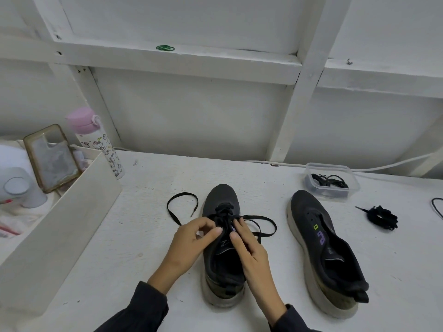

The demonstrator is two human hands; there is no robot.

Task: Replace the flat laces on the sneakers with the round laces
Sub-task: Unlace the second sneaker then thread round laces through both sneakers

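Two dark sneakers stand on the white table, toes pointing away from me. The left sneaker (221, 197) still carries a flat black lace (176, 212), whose loose ends loop out to both sides. My left hand (191, 238) pinches the lace at the eyelets. My right hand (249, 245) rests on the tongue, its fingers curled at the lace. The right sneaker (321, 243) has no lace in it. A bundled black lace (382, 216) lies on the table to its right. More black laces sit in a clear plastic tub (332, 182) behind it.
A white box (72, 212) at the left holds a phone case (51, 156) and small items. A pink-capped bottle (96, 140) stands behind it. A white cable (383, 166) runs along the wall. Green rubber bands (165, 48) lie on the shelf ledge above.
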